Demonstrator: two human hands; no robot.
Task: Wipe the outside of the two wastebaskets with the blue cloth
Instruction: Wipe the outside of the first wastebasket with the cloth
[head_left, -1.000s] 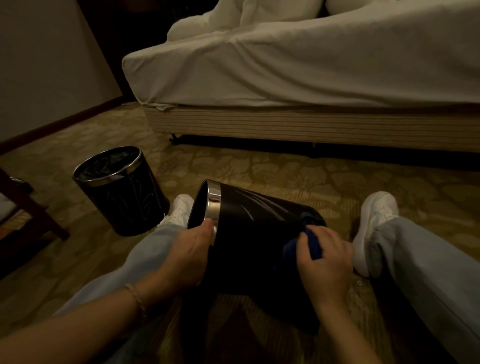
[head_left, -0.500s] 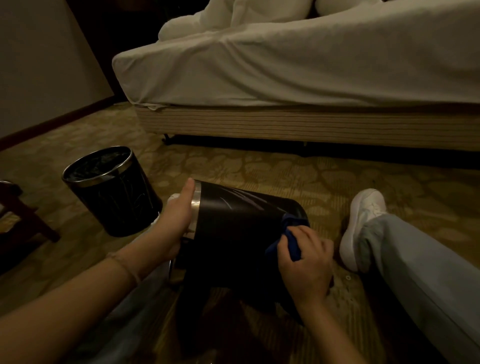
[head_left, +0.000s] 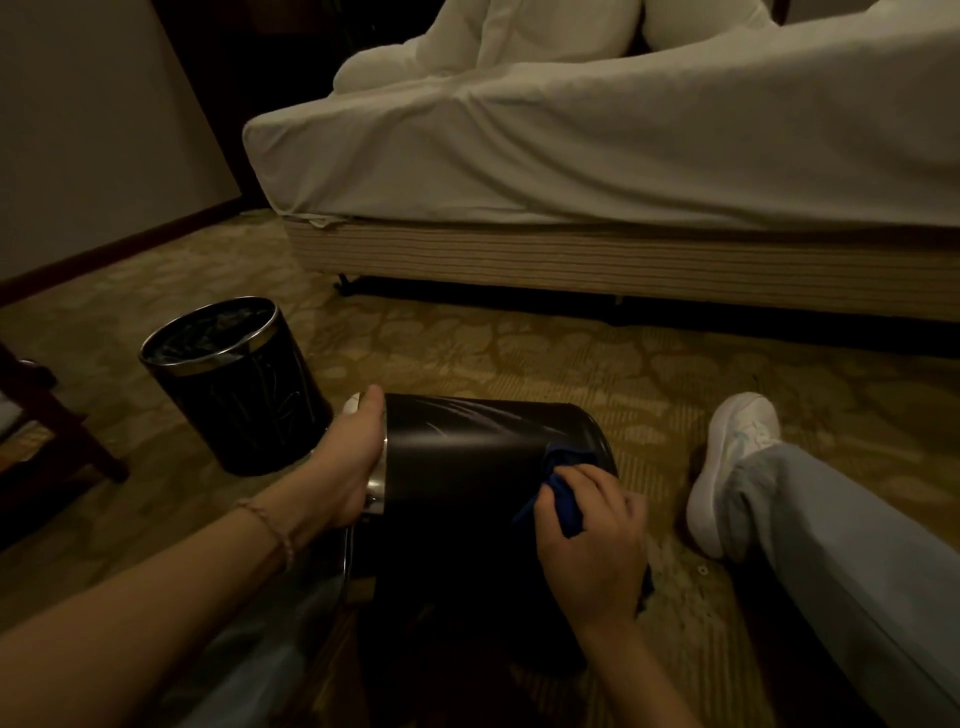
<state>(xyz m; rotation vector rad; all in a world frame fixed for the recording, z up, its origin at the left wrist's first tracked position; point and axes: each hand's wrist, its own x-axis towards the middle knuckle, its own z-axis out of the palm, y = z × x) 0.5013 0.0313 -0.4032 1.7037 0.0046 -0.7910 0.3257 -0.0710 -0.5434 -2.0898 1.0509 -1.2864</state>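
A black wastebasket (head_left: 467, 467) with a chrome rim lies on its side between my legs, its mouth to the left. My left hand (head_left: 350, 457) grips that chrome rim and covers the opening. My right hand (head_left: 589, 535) presses the blue cloth (head_left: 563, 491) against the basket's dark side wall near its base end. The second black wastebasket (head_left: 244, 395), also chrome-rimmed and lined with a dark bag, stands upright on the carpet to the left, apart from both hands.
A bed (head_left: 597, 171) with white sheets and a striped base fills the far side. A dark wooden chair leg (head_left: 57, 431) stands at the left edge. My right leg and white shoe (head_left: 737, 462) stretch out on the patterned carpet (head_left: 519, 358).
My left hand has shifted from the near part of the rim over to its top, covering the opening. The right hand with the cloth has slid a little along the basket's side.
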